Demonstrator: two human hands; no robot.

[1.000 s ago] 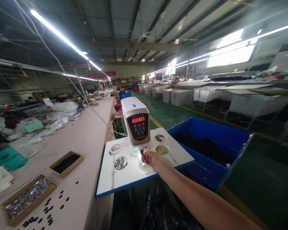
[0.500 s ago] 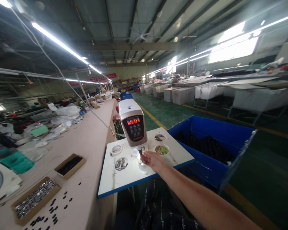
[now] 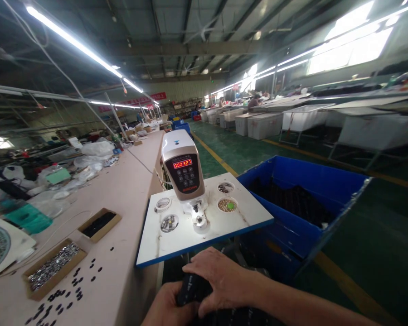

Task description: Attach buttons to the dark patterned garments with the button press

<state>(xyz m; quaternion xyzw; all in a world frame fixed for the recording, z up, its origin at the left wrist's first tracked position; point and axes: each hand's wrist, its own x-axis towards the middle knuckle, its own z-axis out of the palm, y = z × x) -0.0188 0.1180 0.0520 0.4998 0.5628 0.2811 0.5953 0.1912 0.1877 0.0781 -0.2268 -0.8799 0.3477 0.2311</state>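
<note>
Black cloth with rows of small white lettering (image 3: 194, 288) lies bunched up at the bottom, below the front edge of the machine's table. My left hand (image 3: 168, 305) grips it from the left, thumb on top. From the right, my right hand (image 3: 221, 278) curls over the same cloth, fingers and thumb around it. Just ahead stands a white and bronze button-press machine (image 3: 182, 170) with a red "000327" display. Its small press head and lower die (image 3: 200, 219) have nothing visible between them. The cloth's lower part is cut off by the frame.
The machine's white tabletop (image 3: 187, 244) has round wells of small metal parts. On the left bench (image 3: 129, 181) are a box of metal pieces (image 3: 54, 267), a box of black pieces (image 3: 100, 225) and scattered black discs. A blue bin (image 3: 292, 172) holds dark cloth at right.
My right hand has pulled back from the press head down to the cloth. My left hand has come into view, holding the cloth. The display reads the same.
</note>
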